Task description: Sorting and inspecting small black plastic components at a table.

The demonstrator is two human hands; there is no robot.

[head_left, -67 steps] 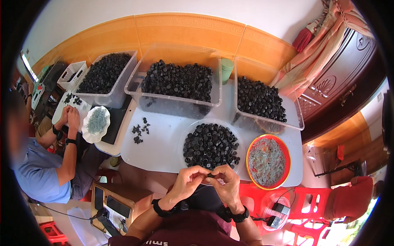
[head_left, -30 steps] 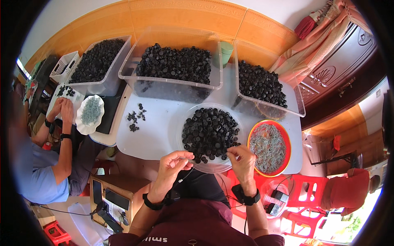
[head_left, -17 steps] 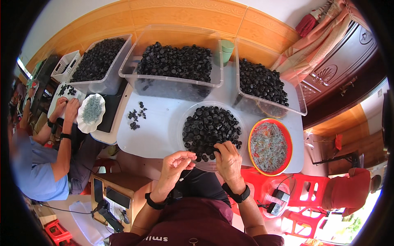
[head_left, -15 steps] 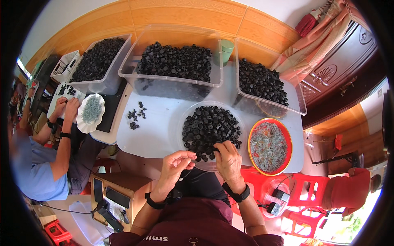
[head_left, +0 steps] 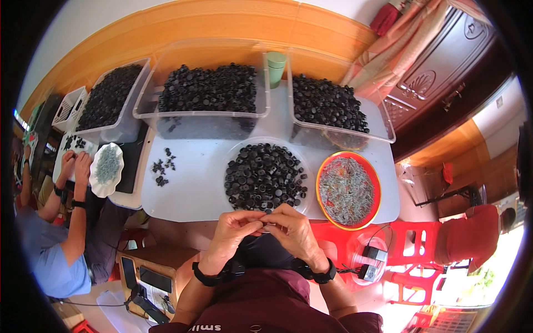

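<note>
My left hand (head_left: 236,232) and my right hand (head_left: 294,232) meet at the fingertips over the near edge of the round clear tray (head_left: 229,206). Both are closed in a pinch. A small black plastic part sits between the right fingertips, mostly covered by them. Whatever the left fingers grip is too small and hidden to name. Just beyond my hands, the tray holds a heap of round black plastic parts (head_left: 265,173). To the right stands a red basin with a yellow rim (head_left: 378,191), full of thin silvery-grey pieces (head_left: 347,191).
Three clear bins of black parts (head_left: 208,94) line the table's back, with a green canister (head_left: 276,69) between two. Loose black pieces (head_left: 162,166) lie left on the white table (head_left: 189,194). Farther left, a co-worker's hands (head_left: 76,165) work beside a white scalloped dish (head_left: 100,190).
My hands were apart, the right one at the tray's parts with a black piece; now they are together at the fingertips. The whole view has shifted, so the table appears farther left.
</note>
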